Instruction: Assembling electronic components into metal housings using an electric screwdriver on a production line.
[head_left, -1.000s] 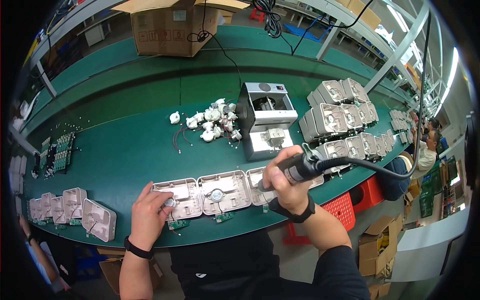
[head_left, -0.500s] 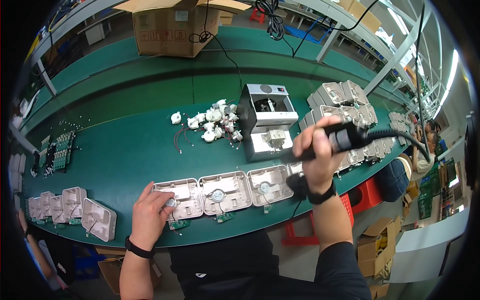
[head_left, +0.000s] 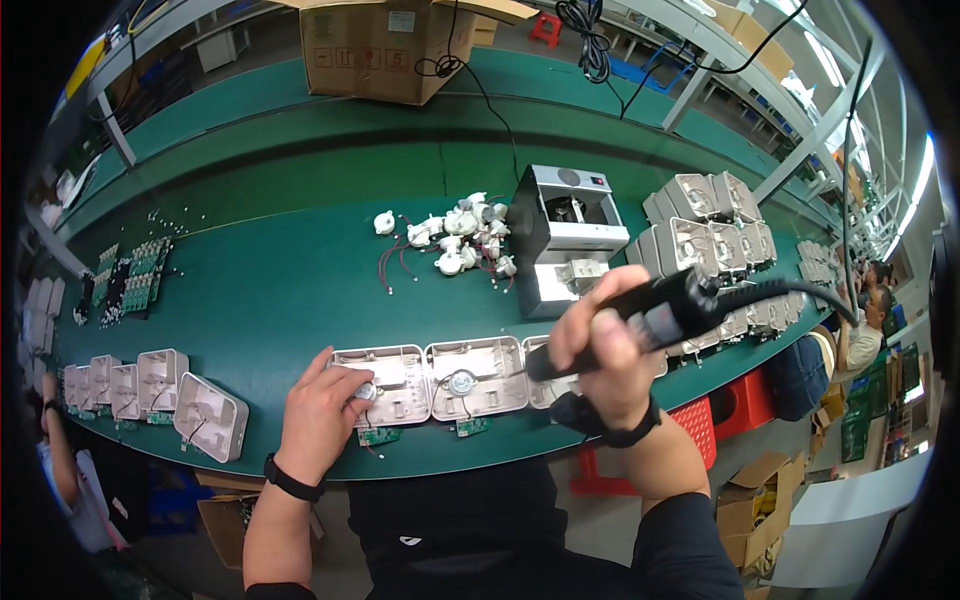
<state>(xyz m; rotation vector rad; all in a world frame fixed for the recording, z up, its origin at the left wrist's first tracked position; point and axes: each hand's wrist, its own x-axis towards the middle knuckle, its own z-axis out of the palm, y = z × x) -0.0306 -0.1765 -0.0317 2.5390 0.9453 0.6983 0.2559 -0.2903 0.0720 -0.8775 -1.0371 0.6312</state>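
My right hand (head_left: pixel 612 352) is wrapped round a black electric screwdriver (head_left: pixel 655 318). The tool lies nearly level, tip toward the left, above the row of pale plastic housings; its cable runs off to the right. My left hand (head_left: pixel 325 408) rests at the leftmost housing (head_left: pixel 405 398), its fingers closed on a small round silvery part (head_left: pixel 367 391) inside. A second housing (head_left: pixel 500 390) beside it holds a similar round part (head_left: pixel 461 383). Small green circuit boards (head_left: pixel 379 436) hang by wires at the near side. The screwdriver and right hand partly cover a third housing (head_left: pixel 541 392).
A grey-and-black screw feeder (head_left: pixel 570 240) stands behind the row. White wired parts (head_left: pixel 460 235) lie heaped left of it. Stacked housings (head_left: pixel 695 240) fill the right side; more housings (head_left: pixel 212 417) and circuit boards (head_left: pixel 145 275) sit at left. A red stool (head_left: pixel 690 430) is below the edge.
My right hand has brought the screwdriver left and nearer, down toward the row of housings. My left hand stays at the leftmost housing. The whole view has shifted slightly.
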